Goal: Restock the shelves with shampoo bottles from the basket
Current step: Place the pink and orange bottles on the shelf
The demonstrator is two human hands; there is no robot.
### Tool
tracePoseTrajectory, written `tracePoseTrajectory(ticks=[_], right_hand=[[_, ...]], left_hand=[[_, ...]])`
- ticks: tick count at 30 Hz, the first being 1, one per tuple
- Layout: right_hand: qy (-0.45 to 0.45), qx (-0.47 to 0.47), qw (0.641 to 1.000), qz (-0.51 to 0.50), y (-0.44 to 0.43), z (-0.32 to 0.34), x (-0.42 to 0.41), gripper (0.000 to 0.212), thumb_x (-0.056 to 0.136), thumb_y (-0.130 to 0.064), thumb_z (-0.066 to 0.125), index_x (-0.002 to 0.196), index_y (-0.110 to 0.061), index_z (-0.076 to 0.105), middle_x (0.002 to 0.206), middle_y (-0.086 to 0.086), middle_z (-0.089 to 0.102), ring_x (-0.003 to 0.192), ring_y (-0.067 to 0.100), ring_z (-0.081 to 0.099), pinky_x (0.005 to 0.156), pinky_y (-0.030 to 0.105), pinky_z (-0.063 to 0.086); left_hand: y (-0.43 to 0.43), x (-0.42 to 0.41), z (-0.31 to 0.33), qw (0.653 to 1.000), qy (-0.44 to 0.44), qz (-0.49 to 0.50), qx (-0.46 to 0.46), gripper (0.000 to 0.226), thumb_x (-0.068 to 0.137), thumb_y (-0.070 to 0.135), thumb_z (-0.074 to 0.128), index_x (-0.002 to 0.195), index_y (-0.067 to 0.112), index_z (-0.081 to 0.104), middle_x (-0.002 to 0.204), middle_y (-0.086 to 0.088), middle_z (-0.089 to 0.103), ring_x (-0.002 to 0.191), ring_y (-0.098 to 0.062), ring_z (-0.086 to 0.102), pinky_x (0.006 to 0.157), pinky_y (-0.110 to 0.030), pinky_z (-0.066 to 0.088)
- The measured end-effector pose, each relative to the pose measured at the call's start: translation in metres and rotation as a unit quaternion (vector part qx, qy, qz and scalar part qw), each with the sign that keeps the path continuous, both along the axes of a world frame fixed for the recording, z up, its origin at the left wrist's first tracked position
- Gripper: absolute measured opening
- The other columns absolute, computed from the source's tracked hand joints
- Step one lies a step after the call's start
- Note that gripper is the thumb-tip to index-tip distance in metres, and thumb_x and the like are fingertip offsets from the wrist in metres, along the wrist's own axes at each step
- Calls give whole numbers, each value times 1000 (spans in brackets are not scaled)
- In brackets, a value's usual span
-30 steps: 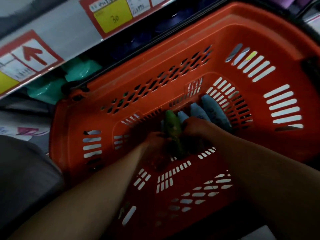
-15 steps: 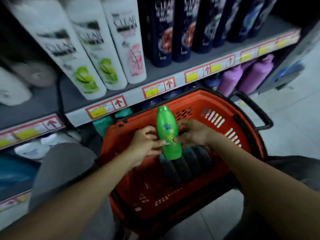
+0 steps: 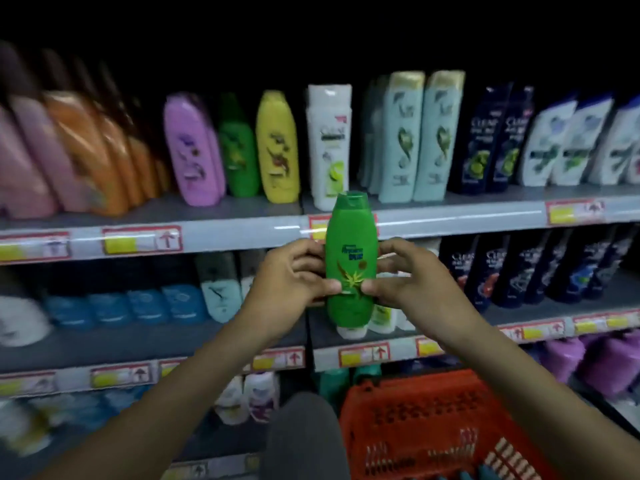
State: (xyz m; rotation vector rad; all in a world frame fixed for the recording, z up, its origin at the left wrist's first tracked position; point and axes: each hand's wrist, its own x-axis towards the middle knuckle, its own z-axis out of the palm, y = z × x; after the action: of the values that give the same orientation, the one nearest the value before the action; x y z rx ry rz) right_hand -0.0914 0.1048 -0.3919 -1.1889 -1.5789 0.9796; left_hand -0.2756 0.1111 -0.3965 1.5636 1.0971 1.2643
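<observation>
Both sets of fingers are curled round one green shampoo bottle [image 3: 349,268]. The left hand [image 3: 287,275] pinches its left edge, thumb across the label and fingers behind. The right hand [image 3: 405,275] mirrors that on the other edge, thumb tip near the leaf print. Neither hand has anything else in it.

The bottle stands upright between them, cap up and label facing the person. It is held in the air in front of the shelving, level with the price strip of the upper shelf [image 3: 450,216], touching no shelf. The orange basket [image 3: 415,410] sits low on the right, well below the hands. A few pale bottle tops show at its bottom edge, so I'd say there is more stock to go.

This looks like the carrying step: one bottle is out of the basket and raised, not yet placed. On the upper shelf, up and left of the hands, a matching green bottle [image 3: 239,147] stands between a lilac bottle [image 3: 192,150] and a yellow bottle [image 3: 278,147].

That slot seems the likely home. The next move would call for lifting the bottle above the shelf lip, shifting it left, and setting it down upright without knocking its close-packed neighbours. One hand would probably do for the final placing.
</observation>
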Motion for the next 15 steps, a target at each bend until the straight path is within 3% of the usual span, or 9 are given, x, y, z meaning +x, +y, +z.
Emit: tracePoseTrajectory(ticks=[3, 7, 9, 12, 15], right_hand=[[-9, 76, 997, 5, 8, 30, -52, 33, 77, 4, 74, 101, -15, 62, 88, -2, 69, 72, 6, 70, 64, 20, 55], [-36, 170, 985, -8, 25, 55, -122, 35, 79, -7, 75, 105, -24, 59, 96, -14, 67, 86, 0, 66, 67, 11, 51], [-35, 193, 981, -15, 37, 62, -150, 36, 83, -7, 72, 113, -21, 58, 102, -10, 68, 91, 2, 66, 70, 9, 52], [-34, 215, 975, -46, 59, 70, -178, 37, 86, -6, 68, 119, -17, 56, 110, -4, 67, 99, 10, 65, 83, 26, 57], [-42, 227, 969, -86, 82, 73, -190, 38, 89, -7, 64, 124, -17, 54, 113, 0, 66, 101, 14, 64, 85, 35, 56]], left_hand=[[-3, -47, 33, 997, -6, 53, 47, 34, 69, -16, 72, 83, 15, 63, 68, 5, 69, 62, -7, 65, 61, -22, 53], [2, -103, 61, 988, -4, 113, 104, 34, 72, -12, 71, 91, 16, 64, 83, -1, 70, 72, -6, 67, 65, -16, 53], [11, -120, 71, 984, -7, 134, 117, 35, 75, -13, 68, 95, 15, 64, 90, -3, 69, 80, -8, 67, 67, -14, 53], [34, -133, 82, 979, -7, 155, 133, 38, 76, -18, 63, 103, 9, 61, 95, -4, 66, 84, -11, 63, 66, -10, 51], [62, -135, 89, 975, 20, 170, 141, 39, 77, -18, 62, 105, 9, 60, 91, 0, 65, 78, -1, 63, 65, -9, 49]])
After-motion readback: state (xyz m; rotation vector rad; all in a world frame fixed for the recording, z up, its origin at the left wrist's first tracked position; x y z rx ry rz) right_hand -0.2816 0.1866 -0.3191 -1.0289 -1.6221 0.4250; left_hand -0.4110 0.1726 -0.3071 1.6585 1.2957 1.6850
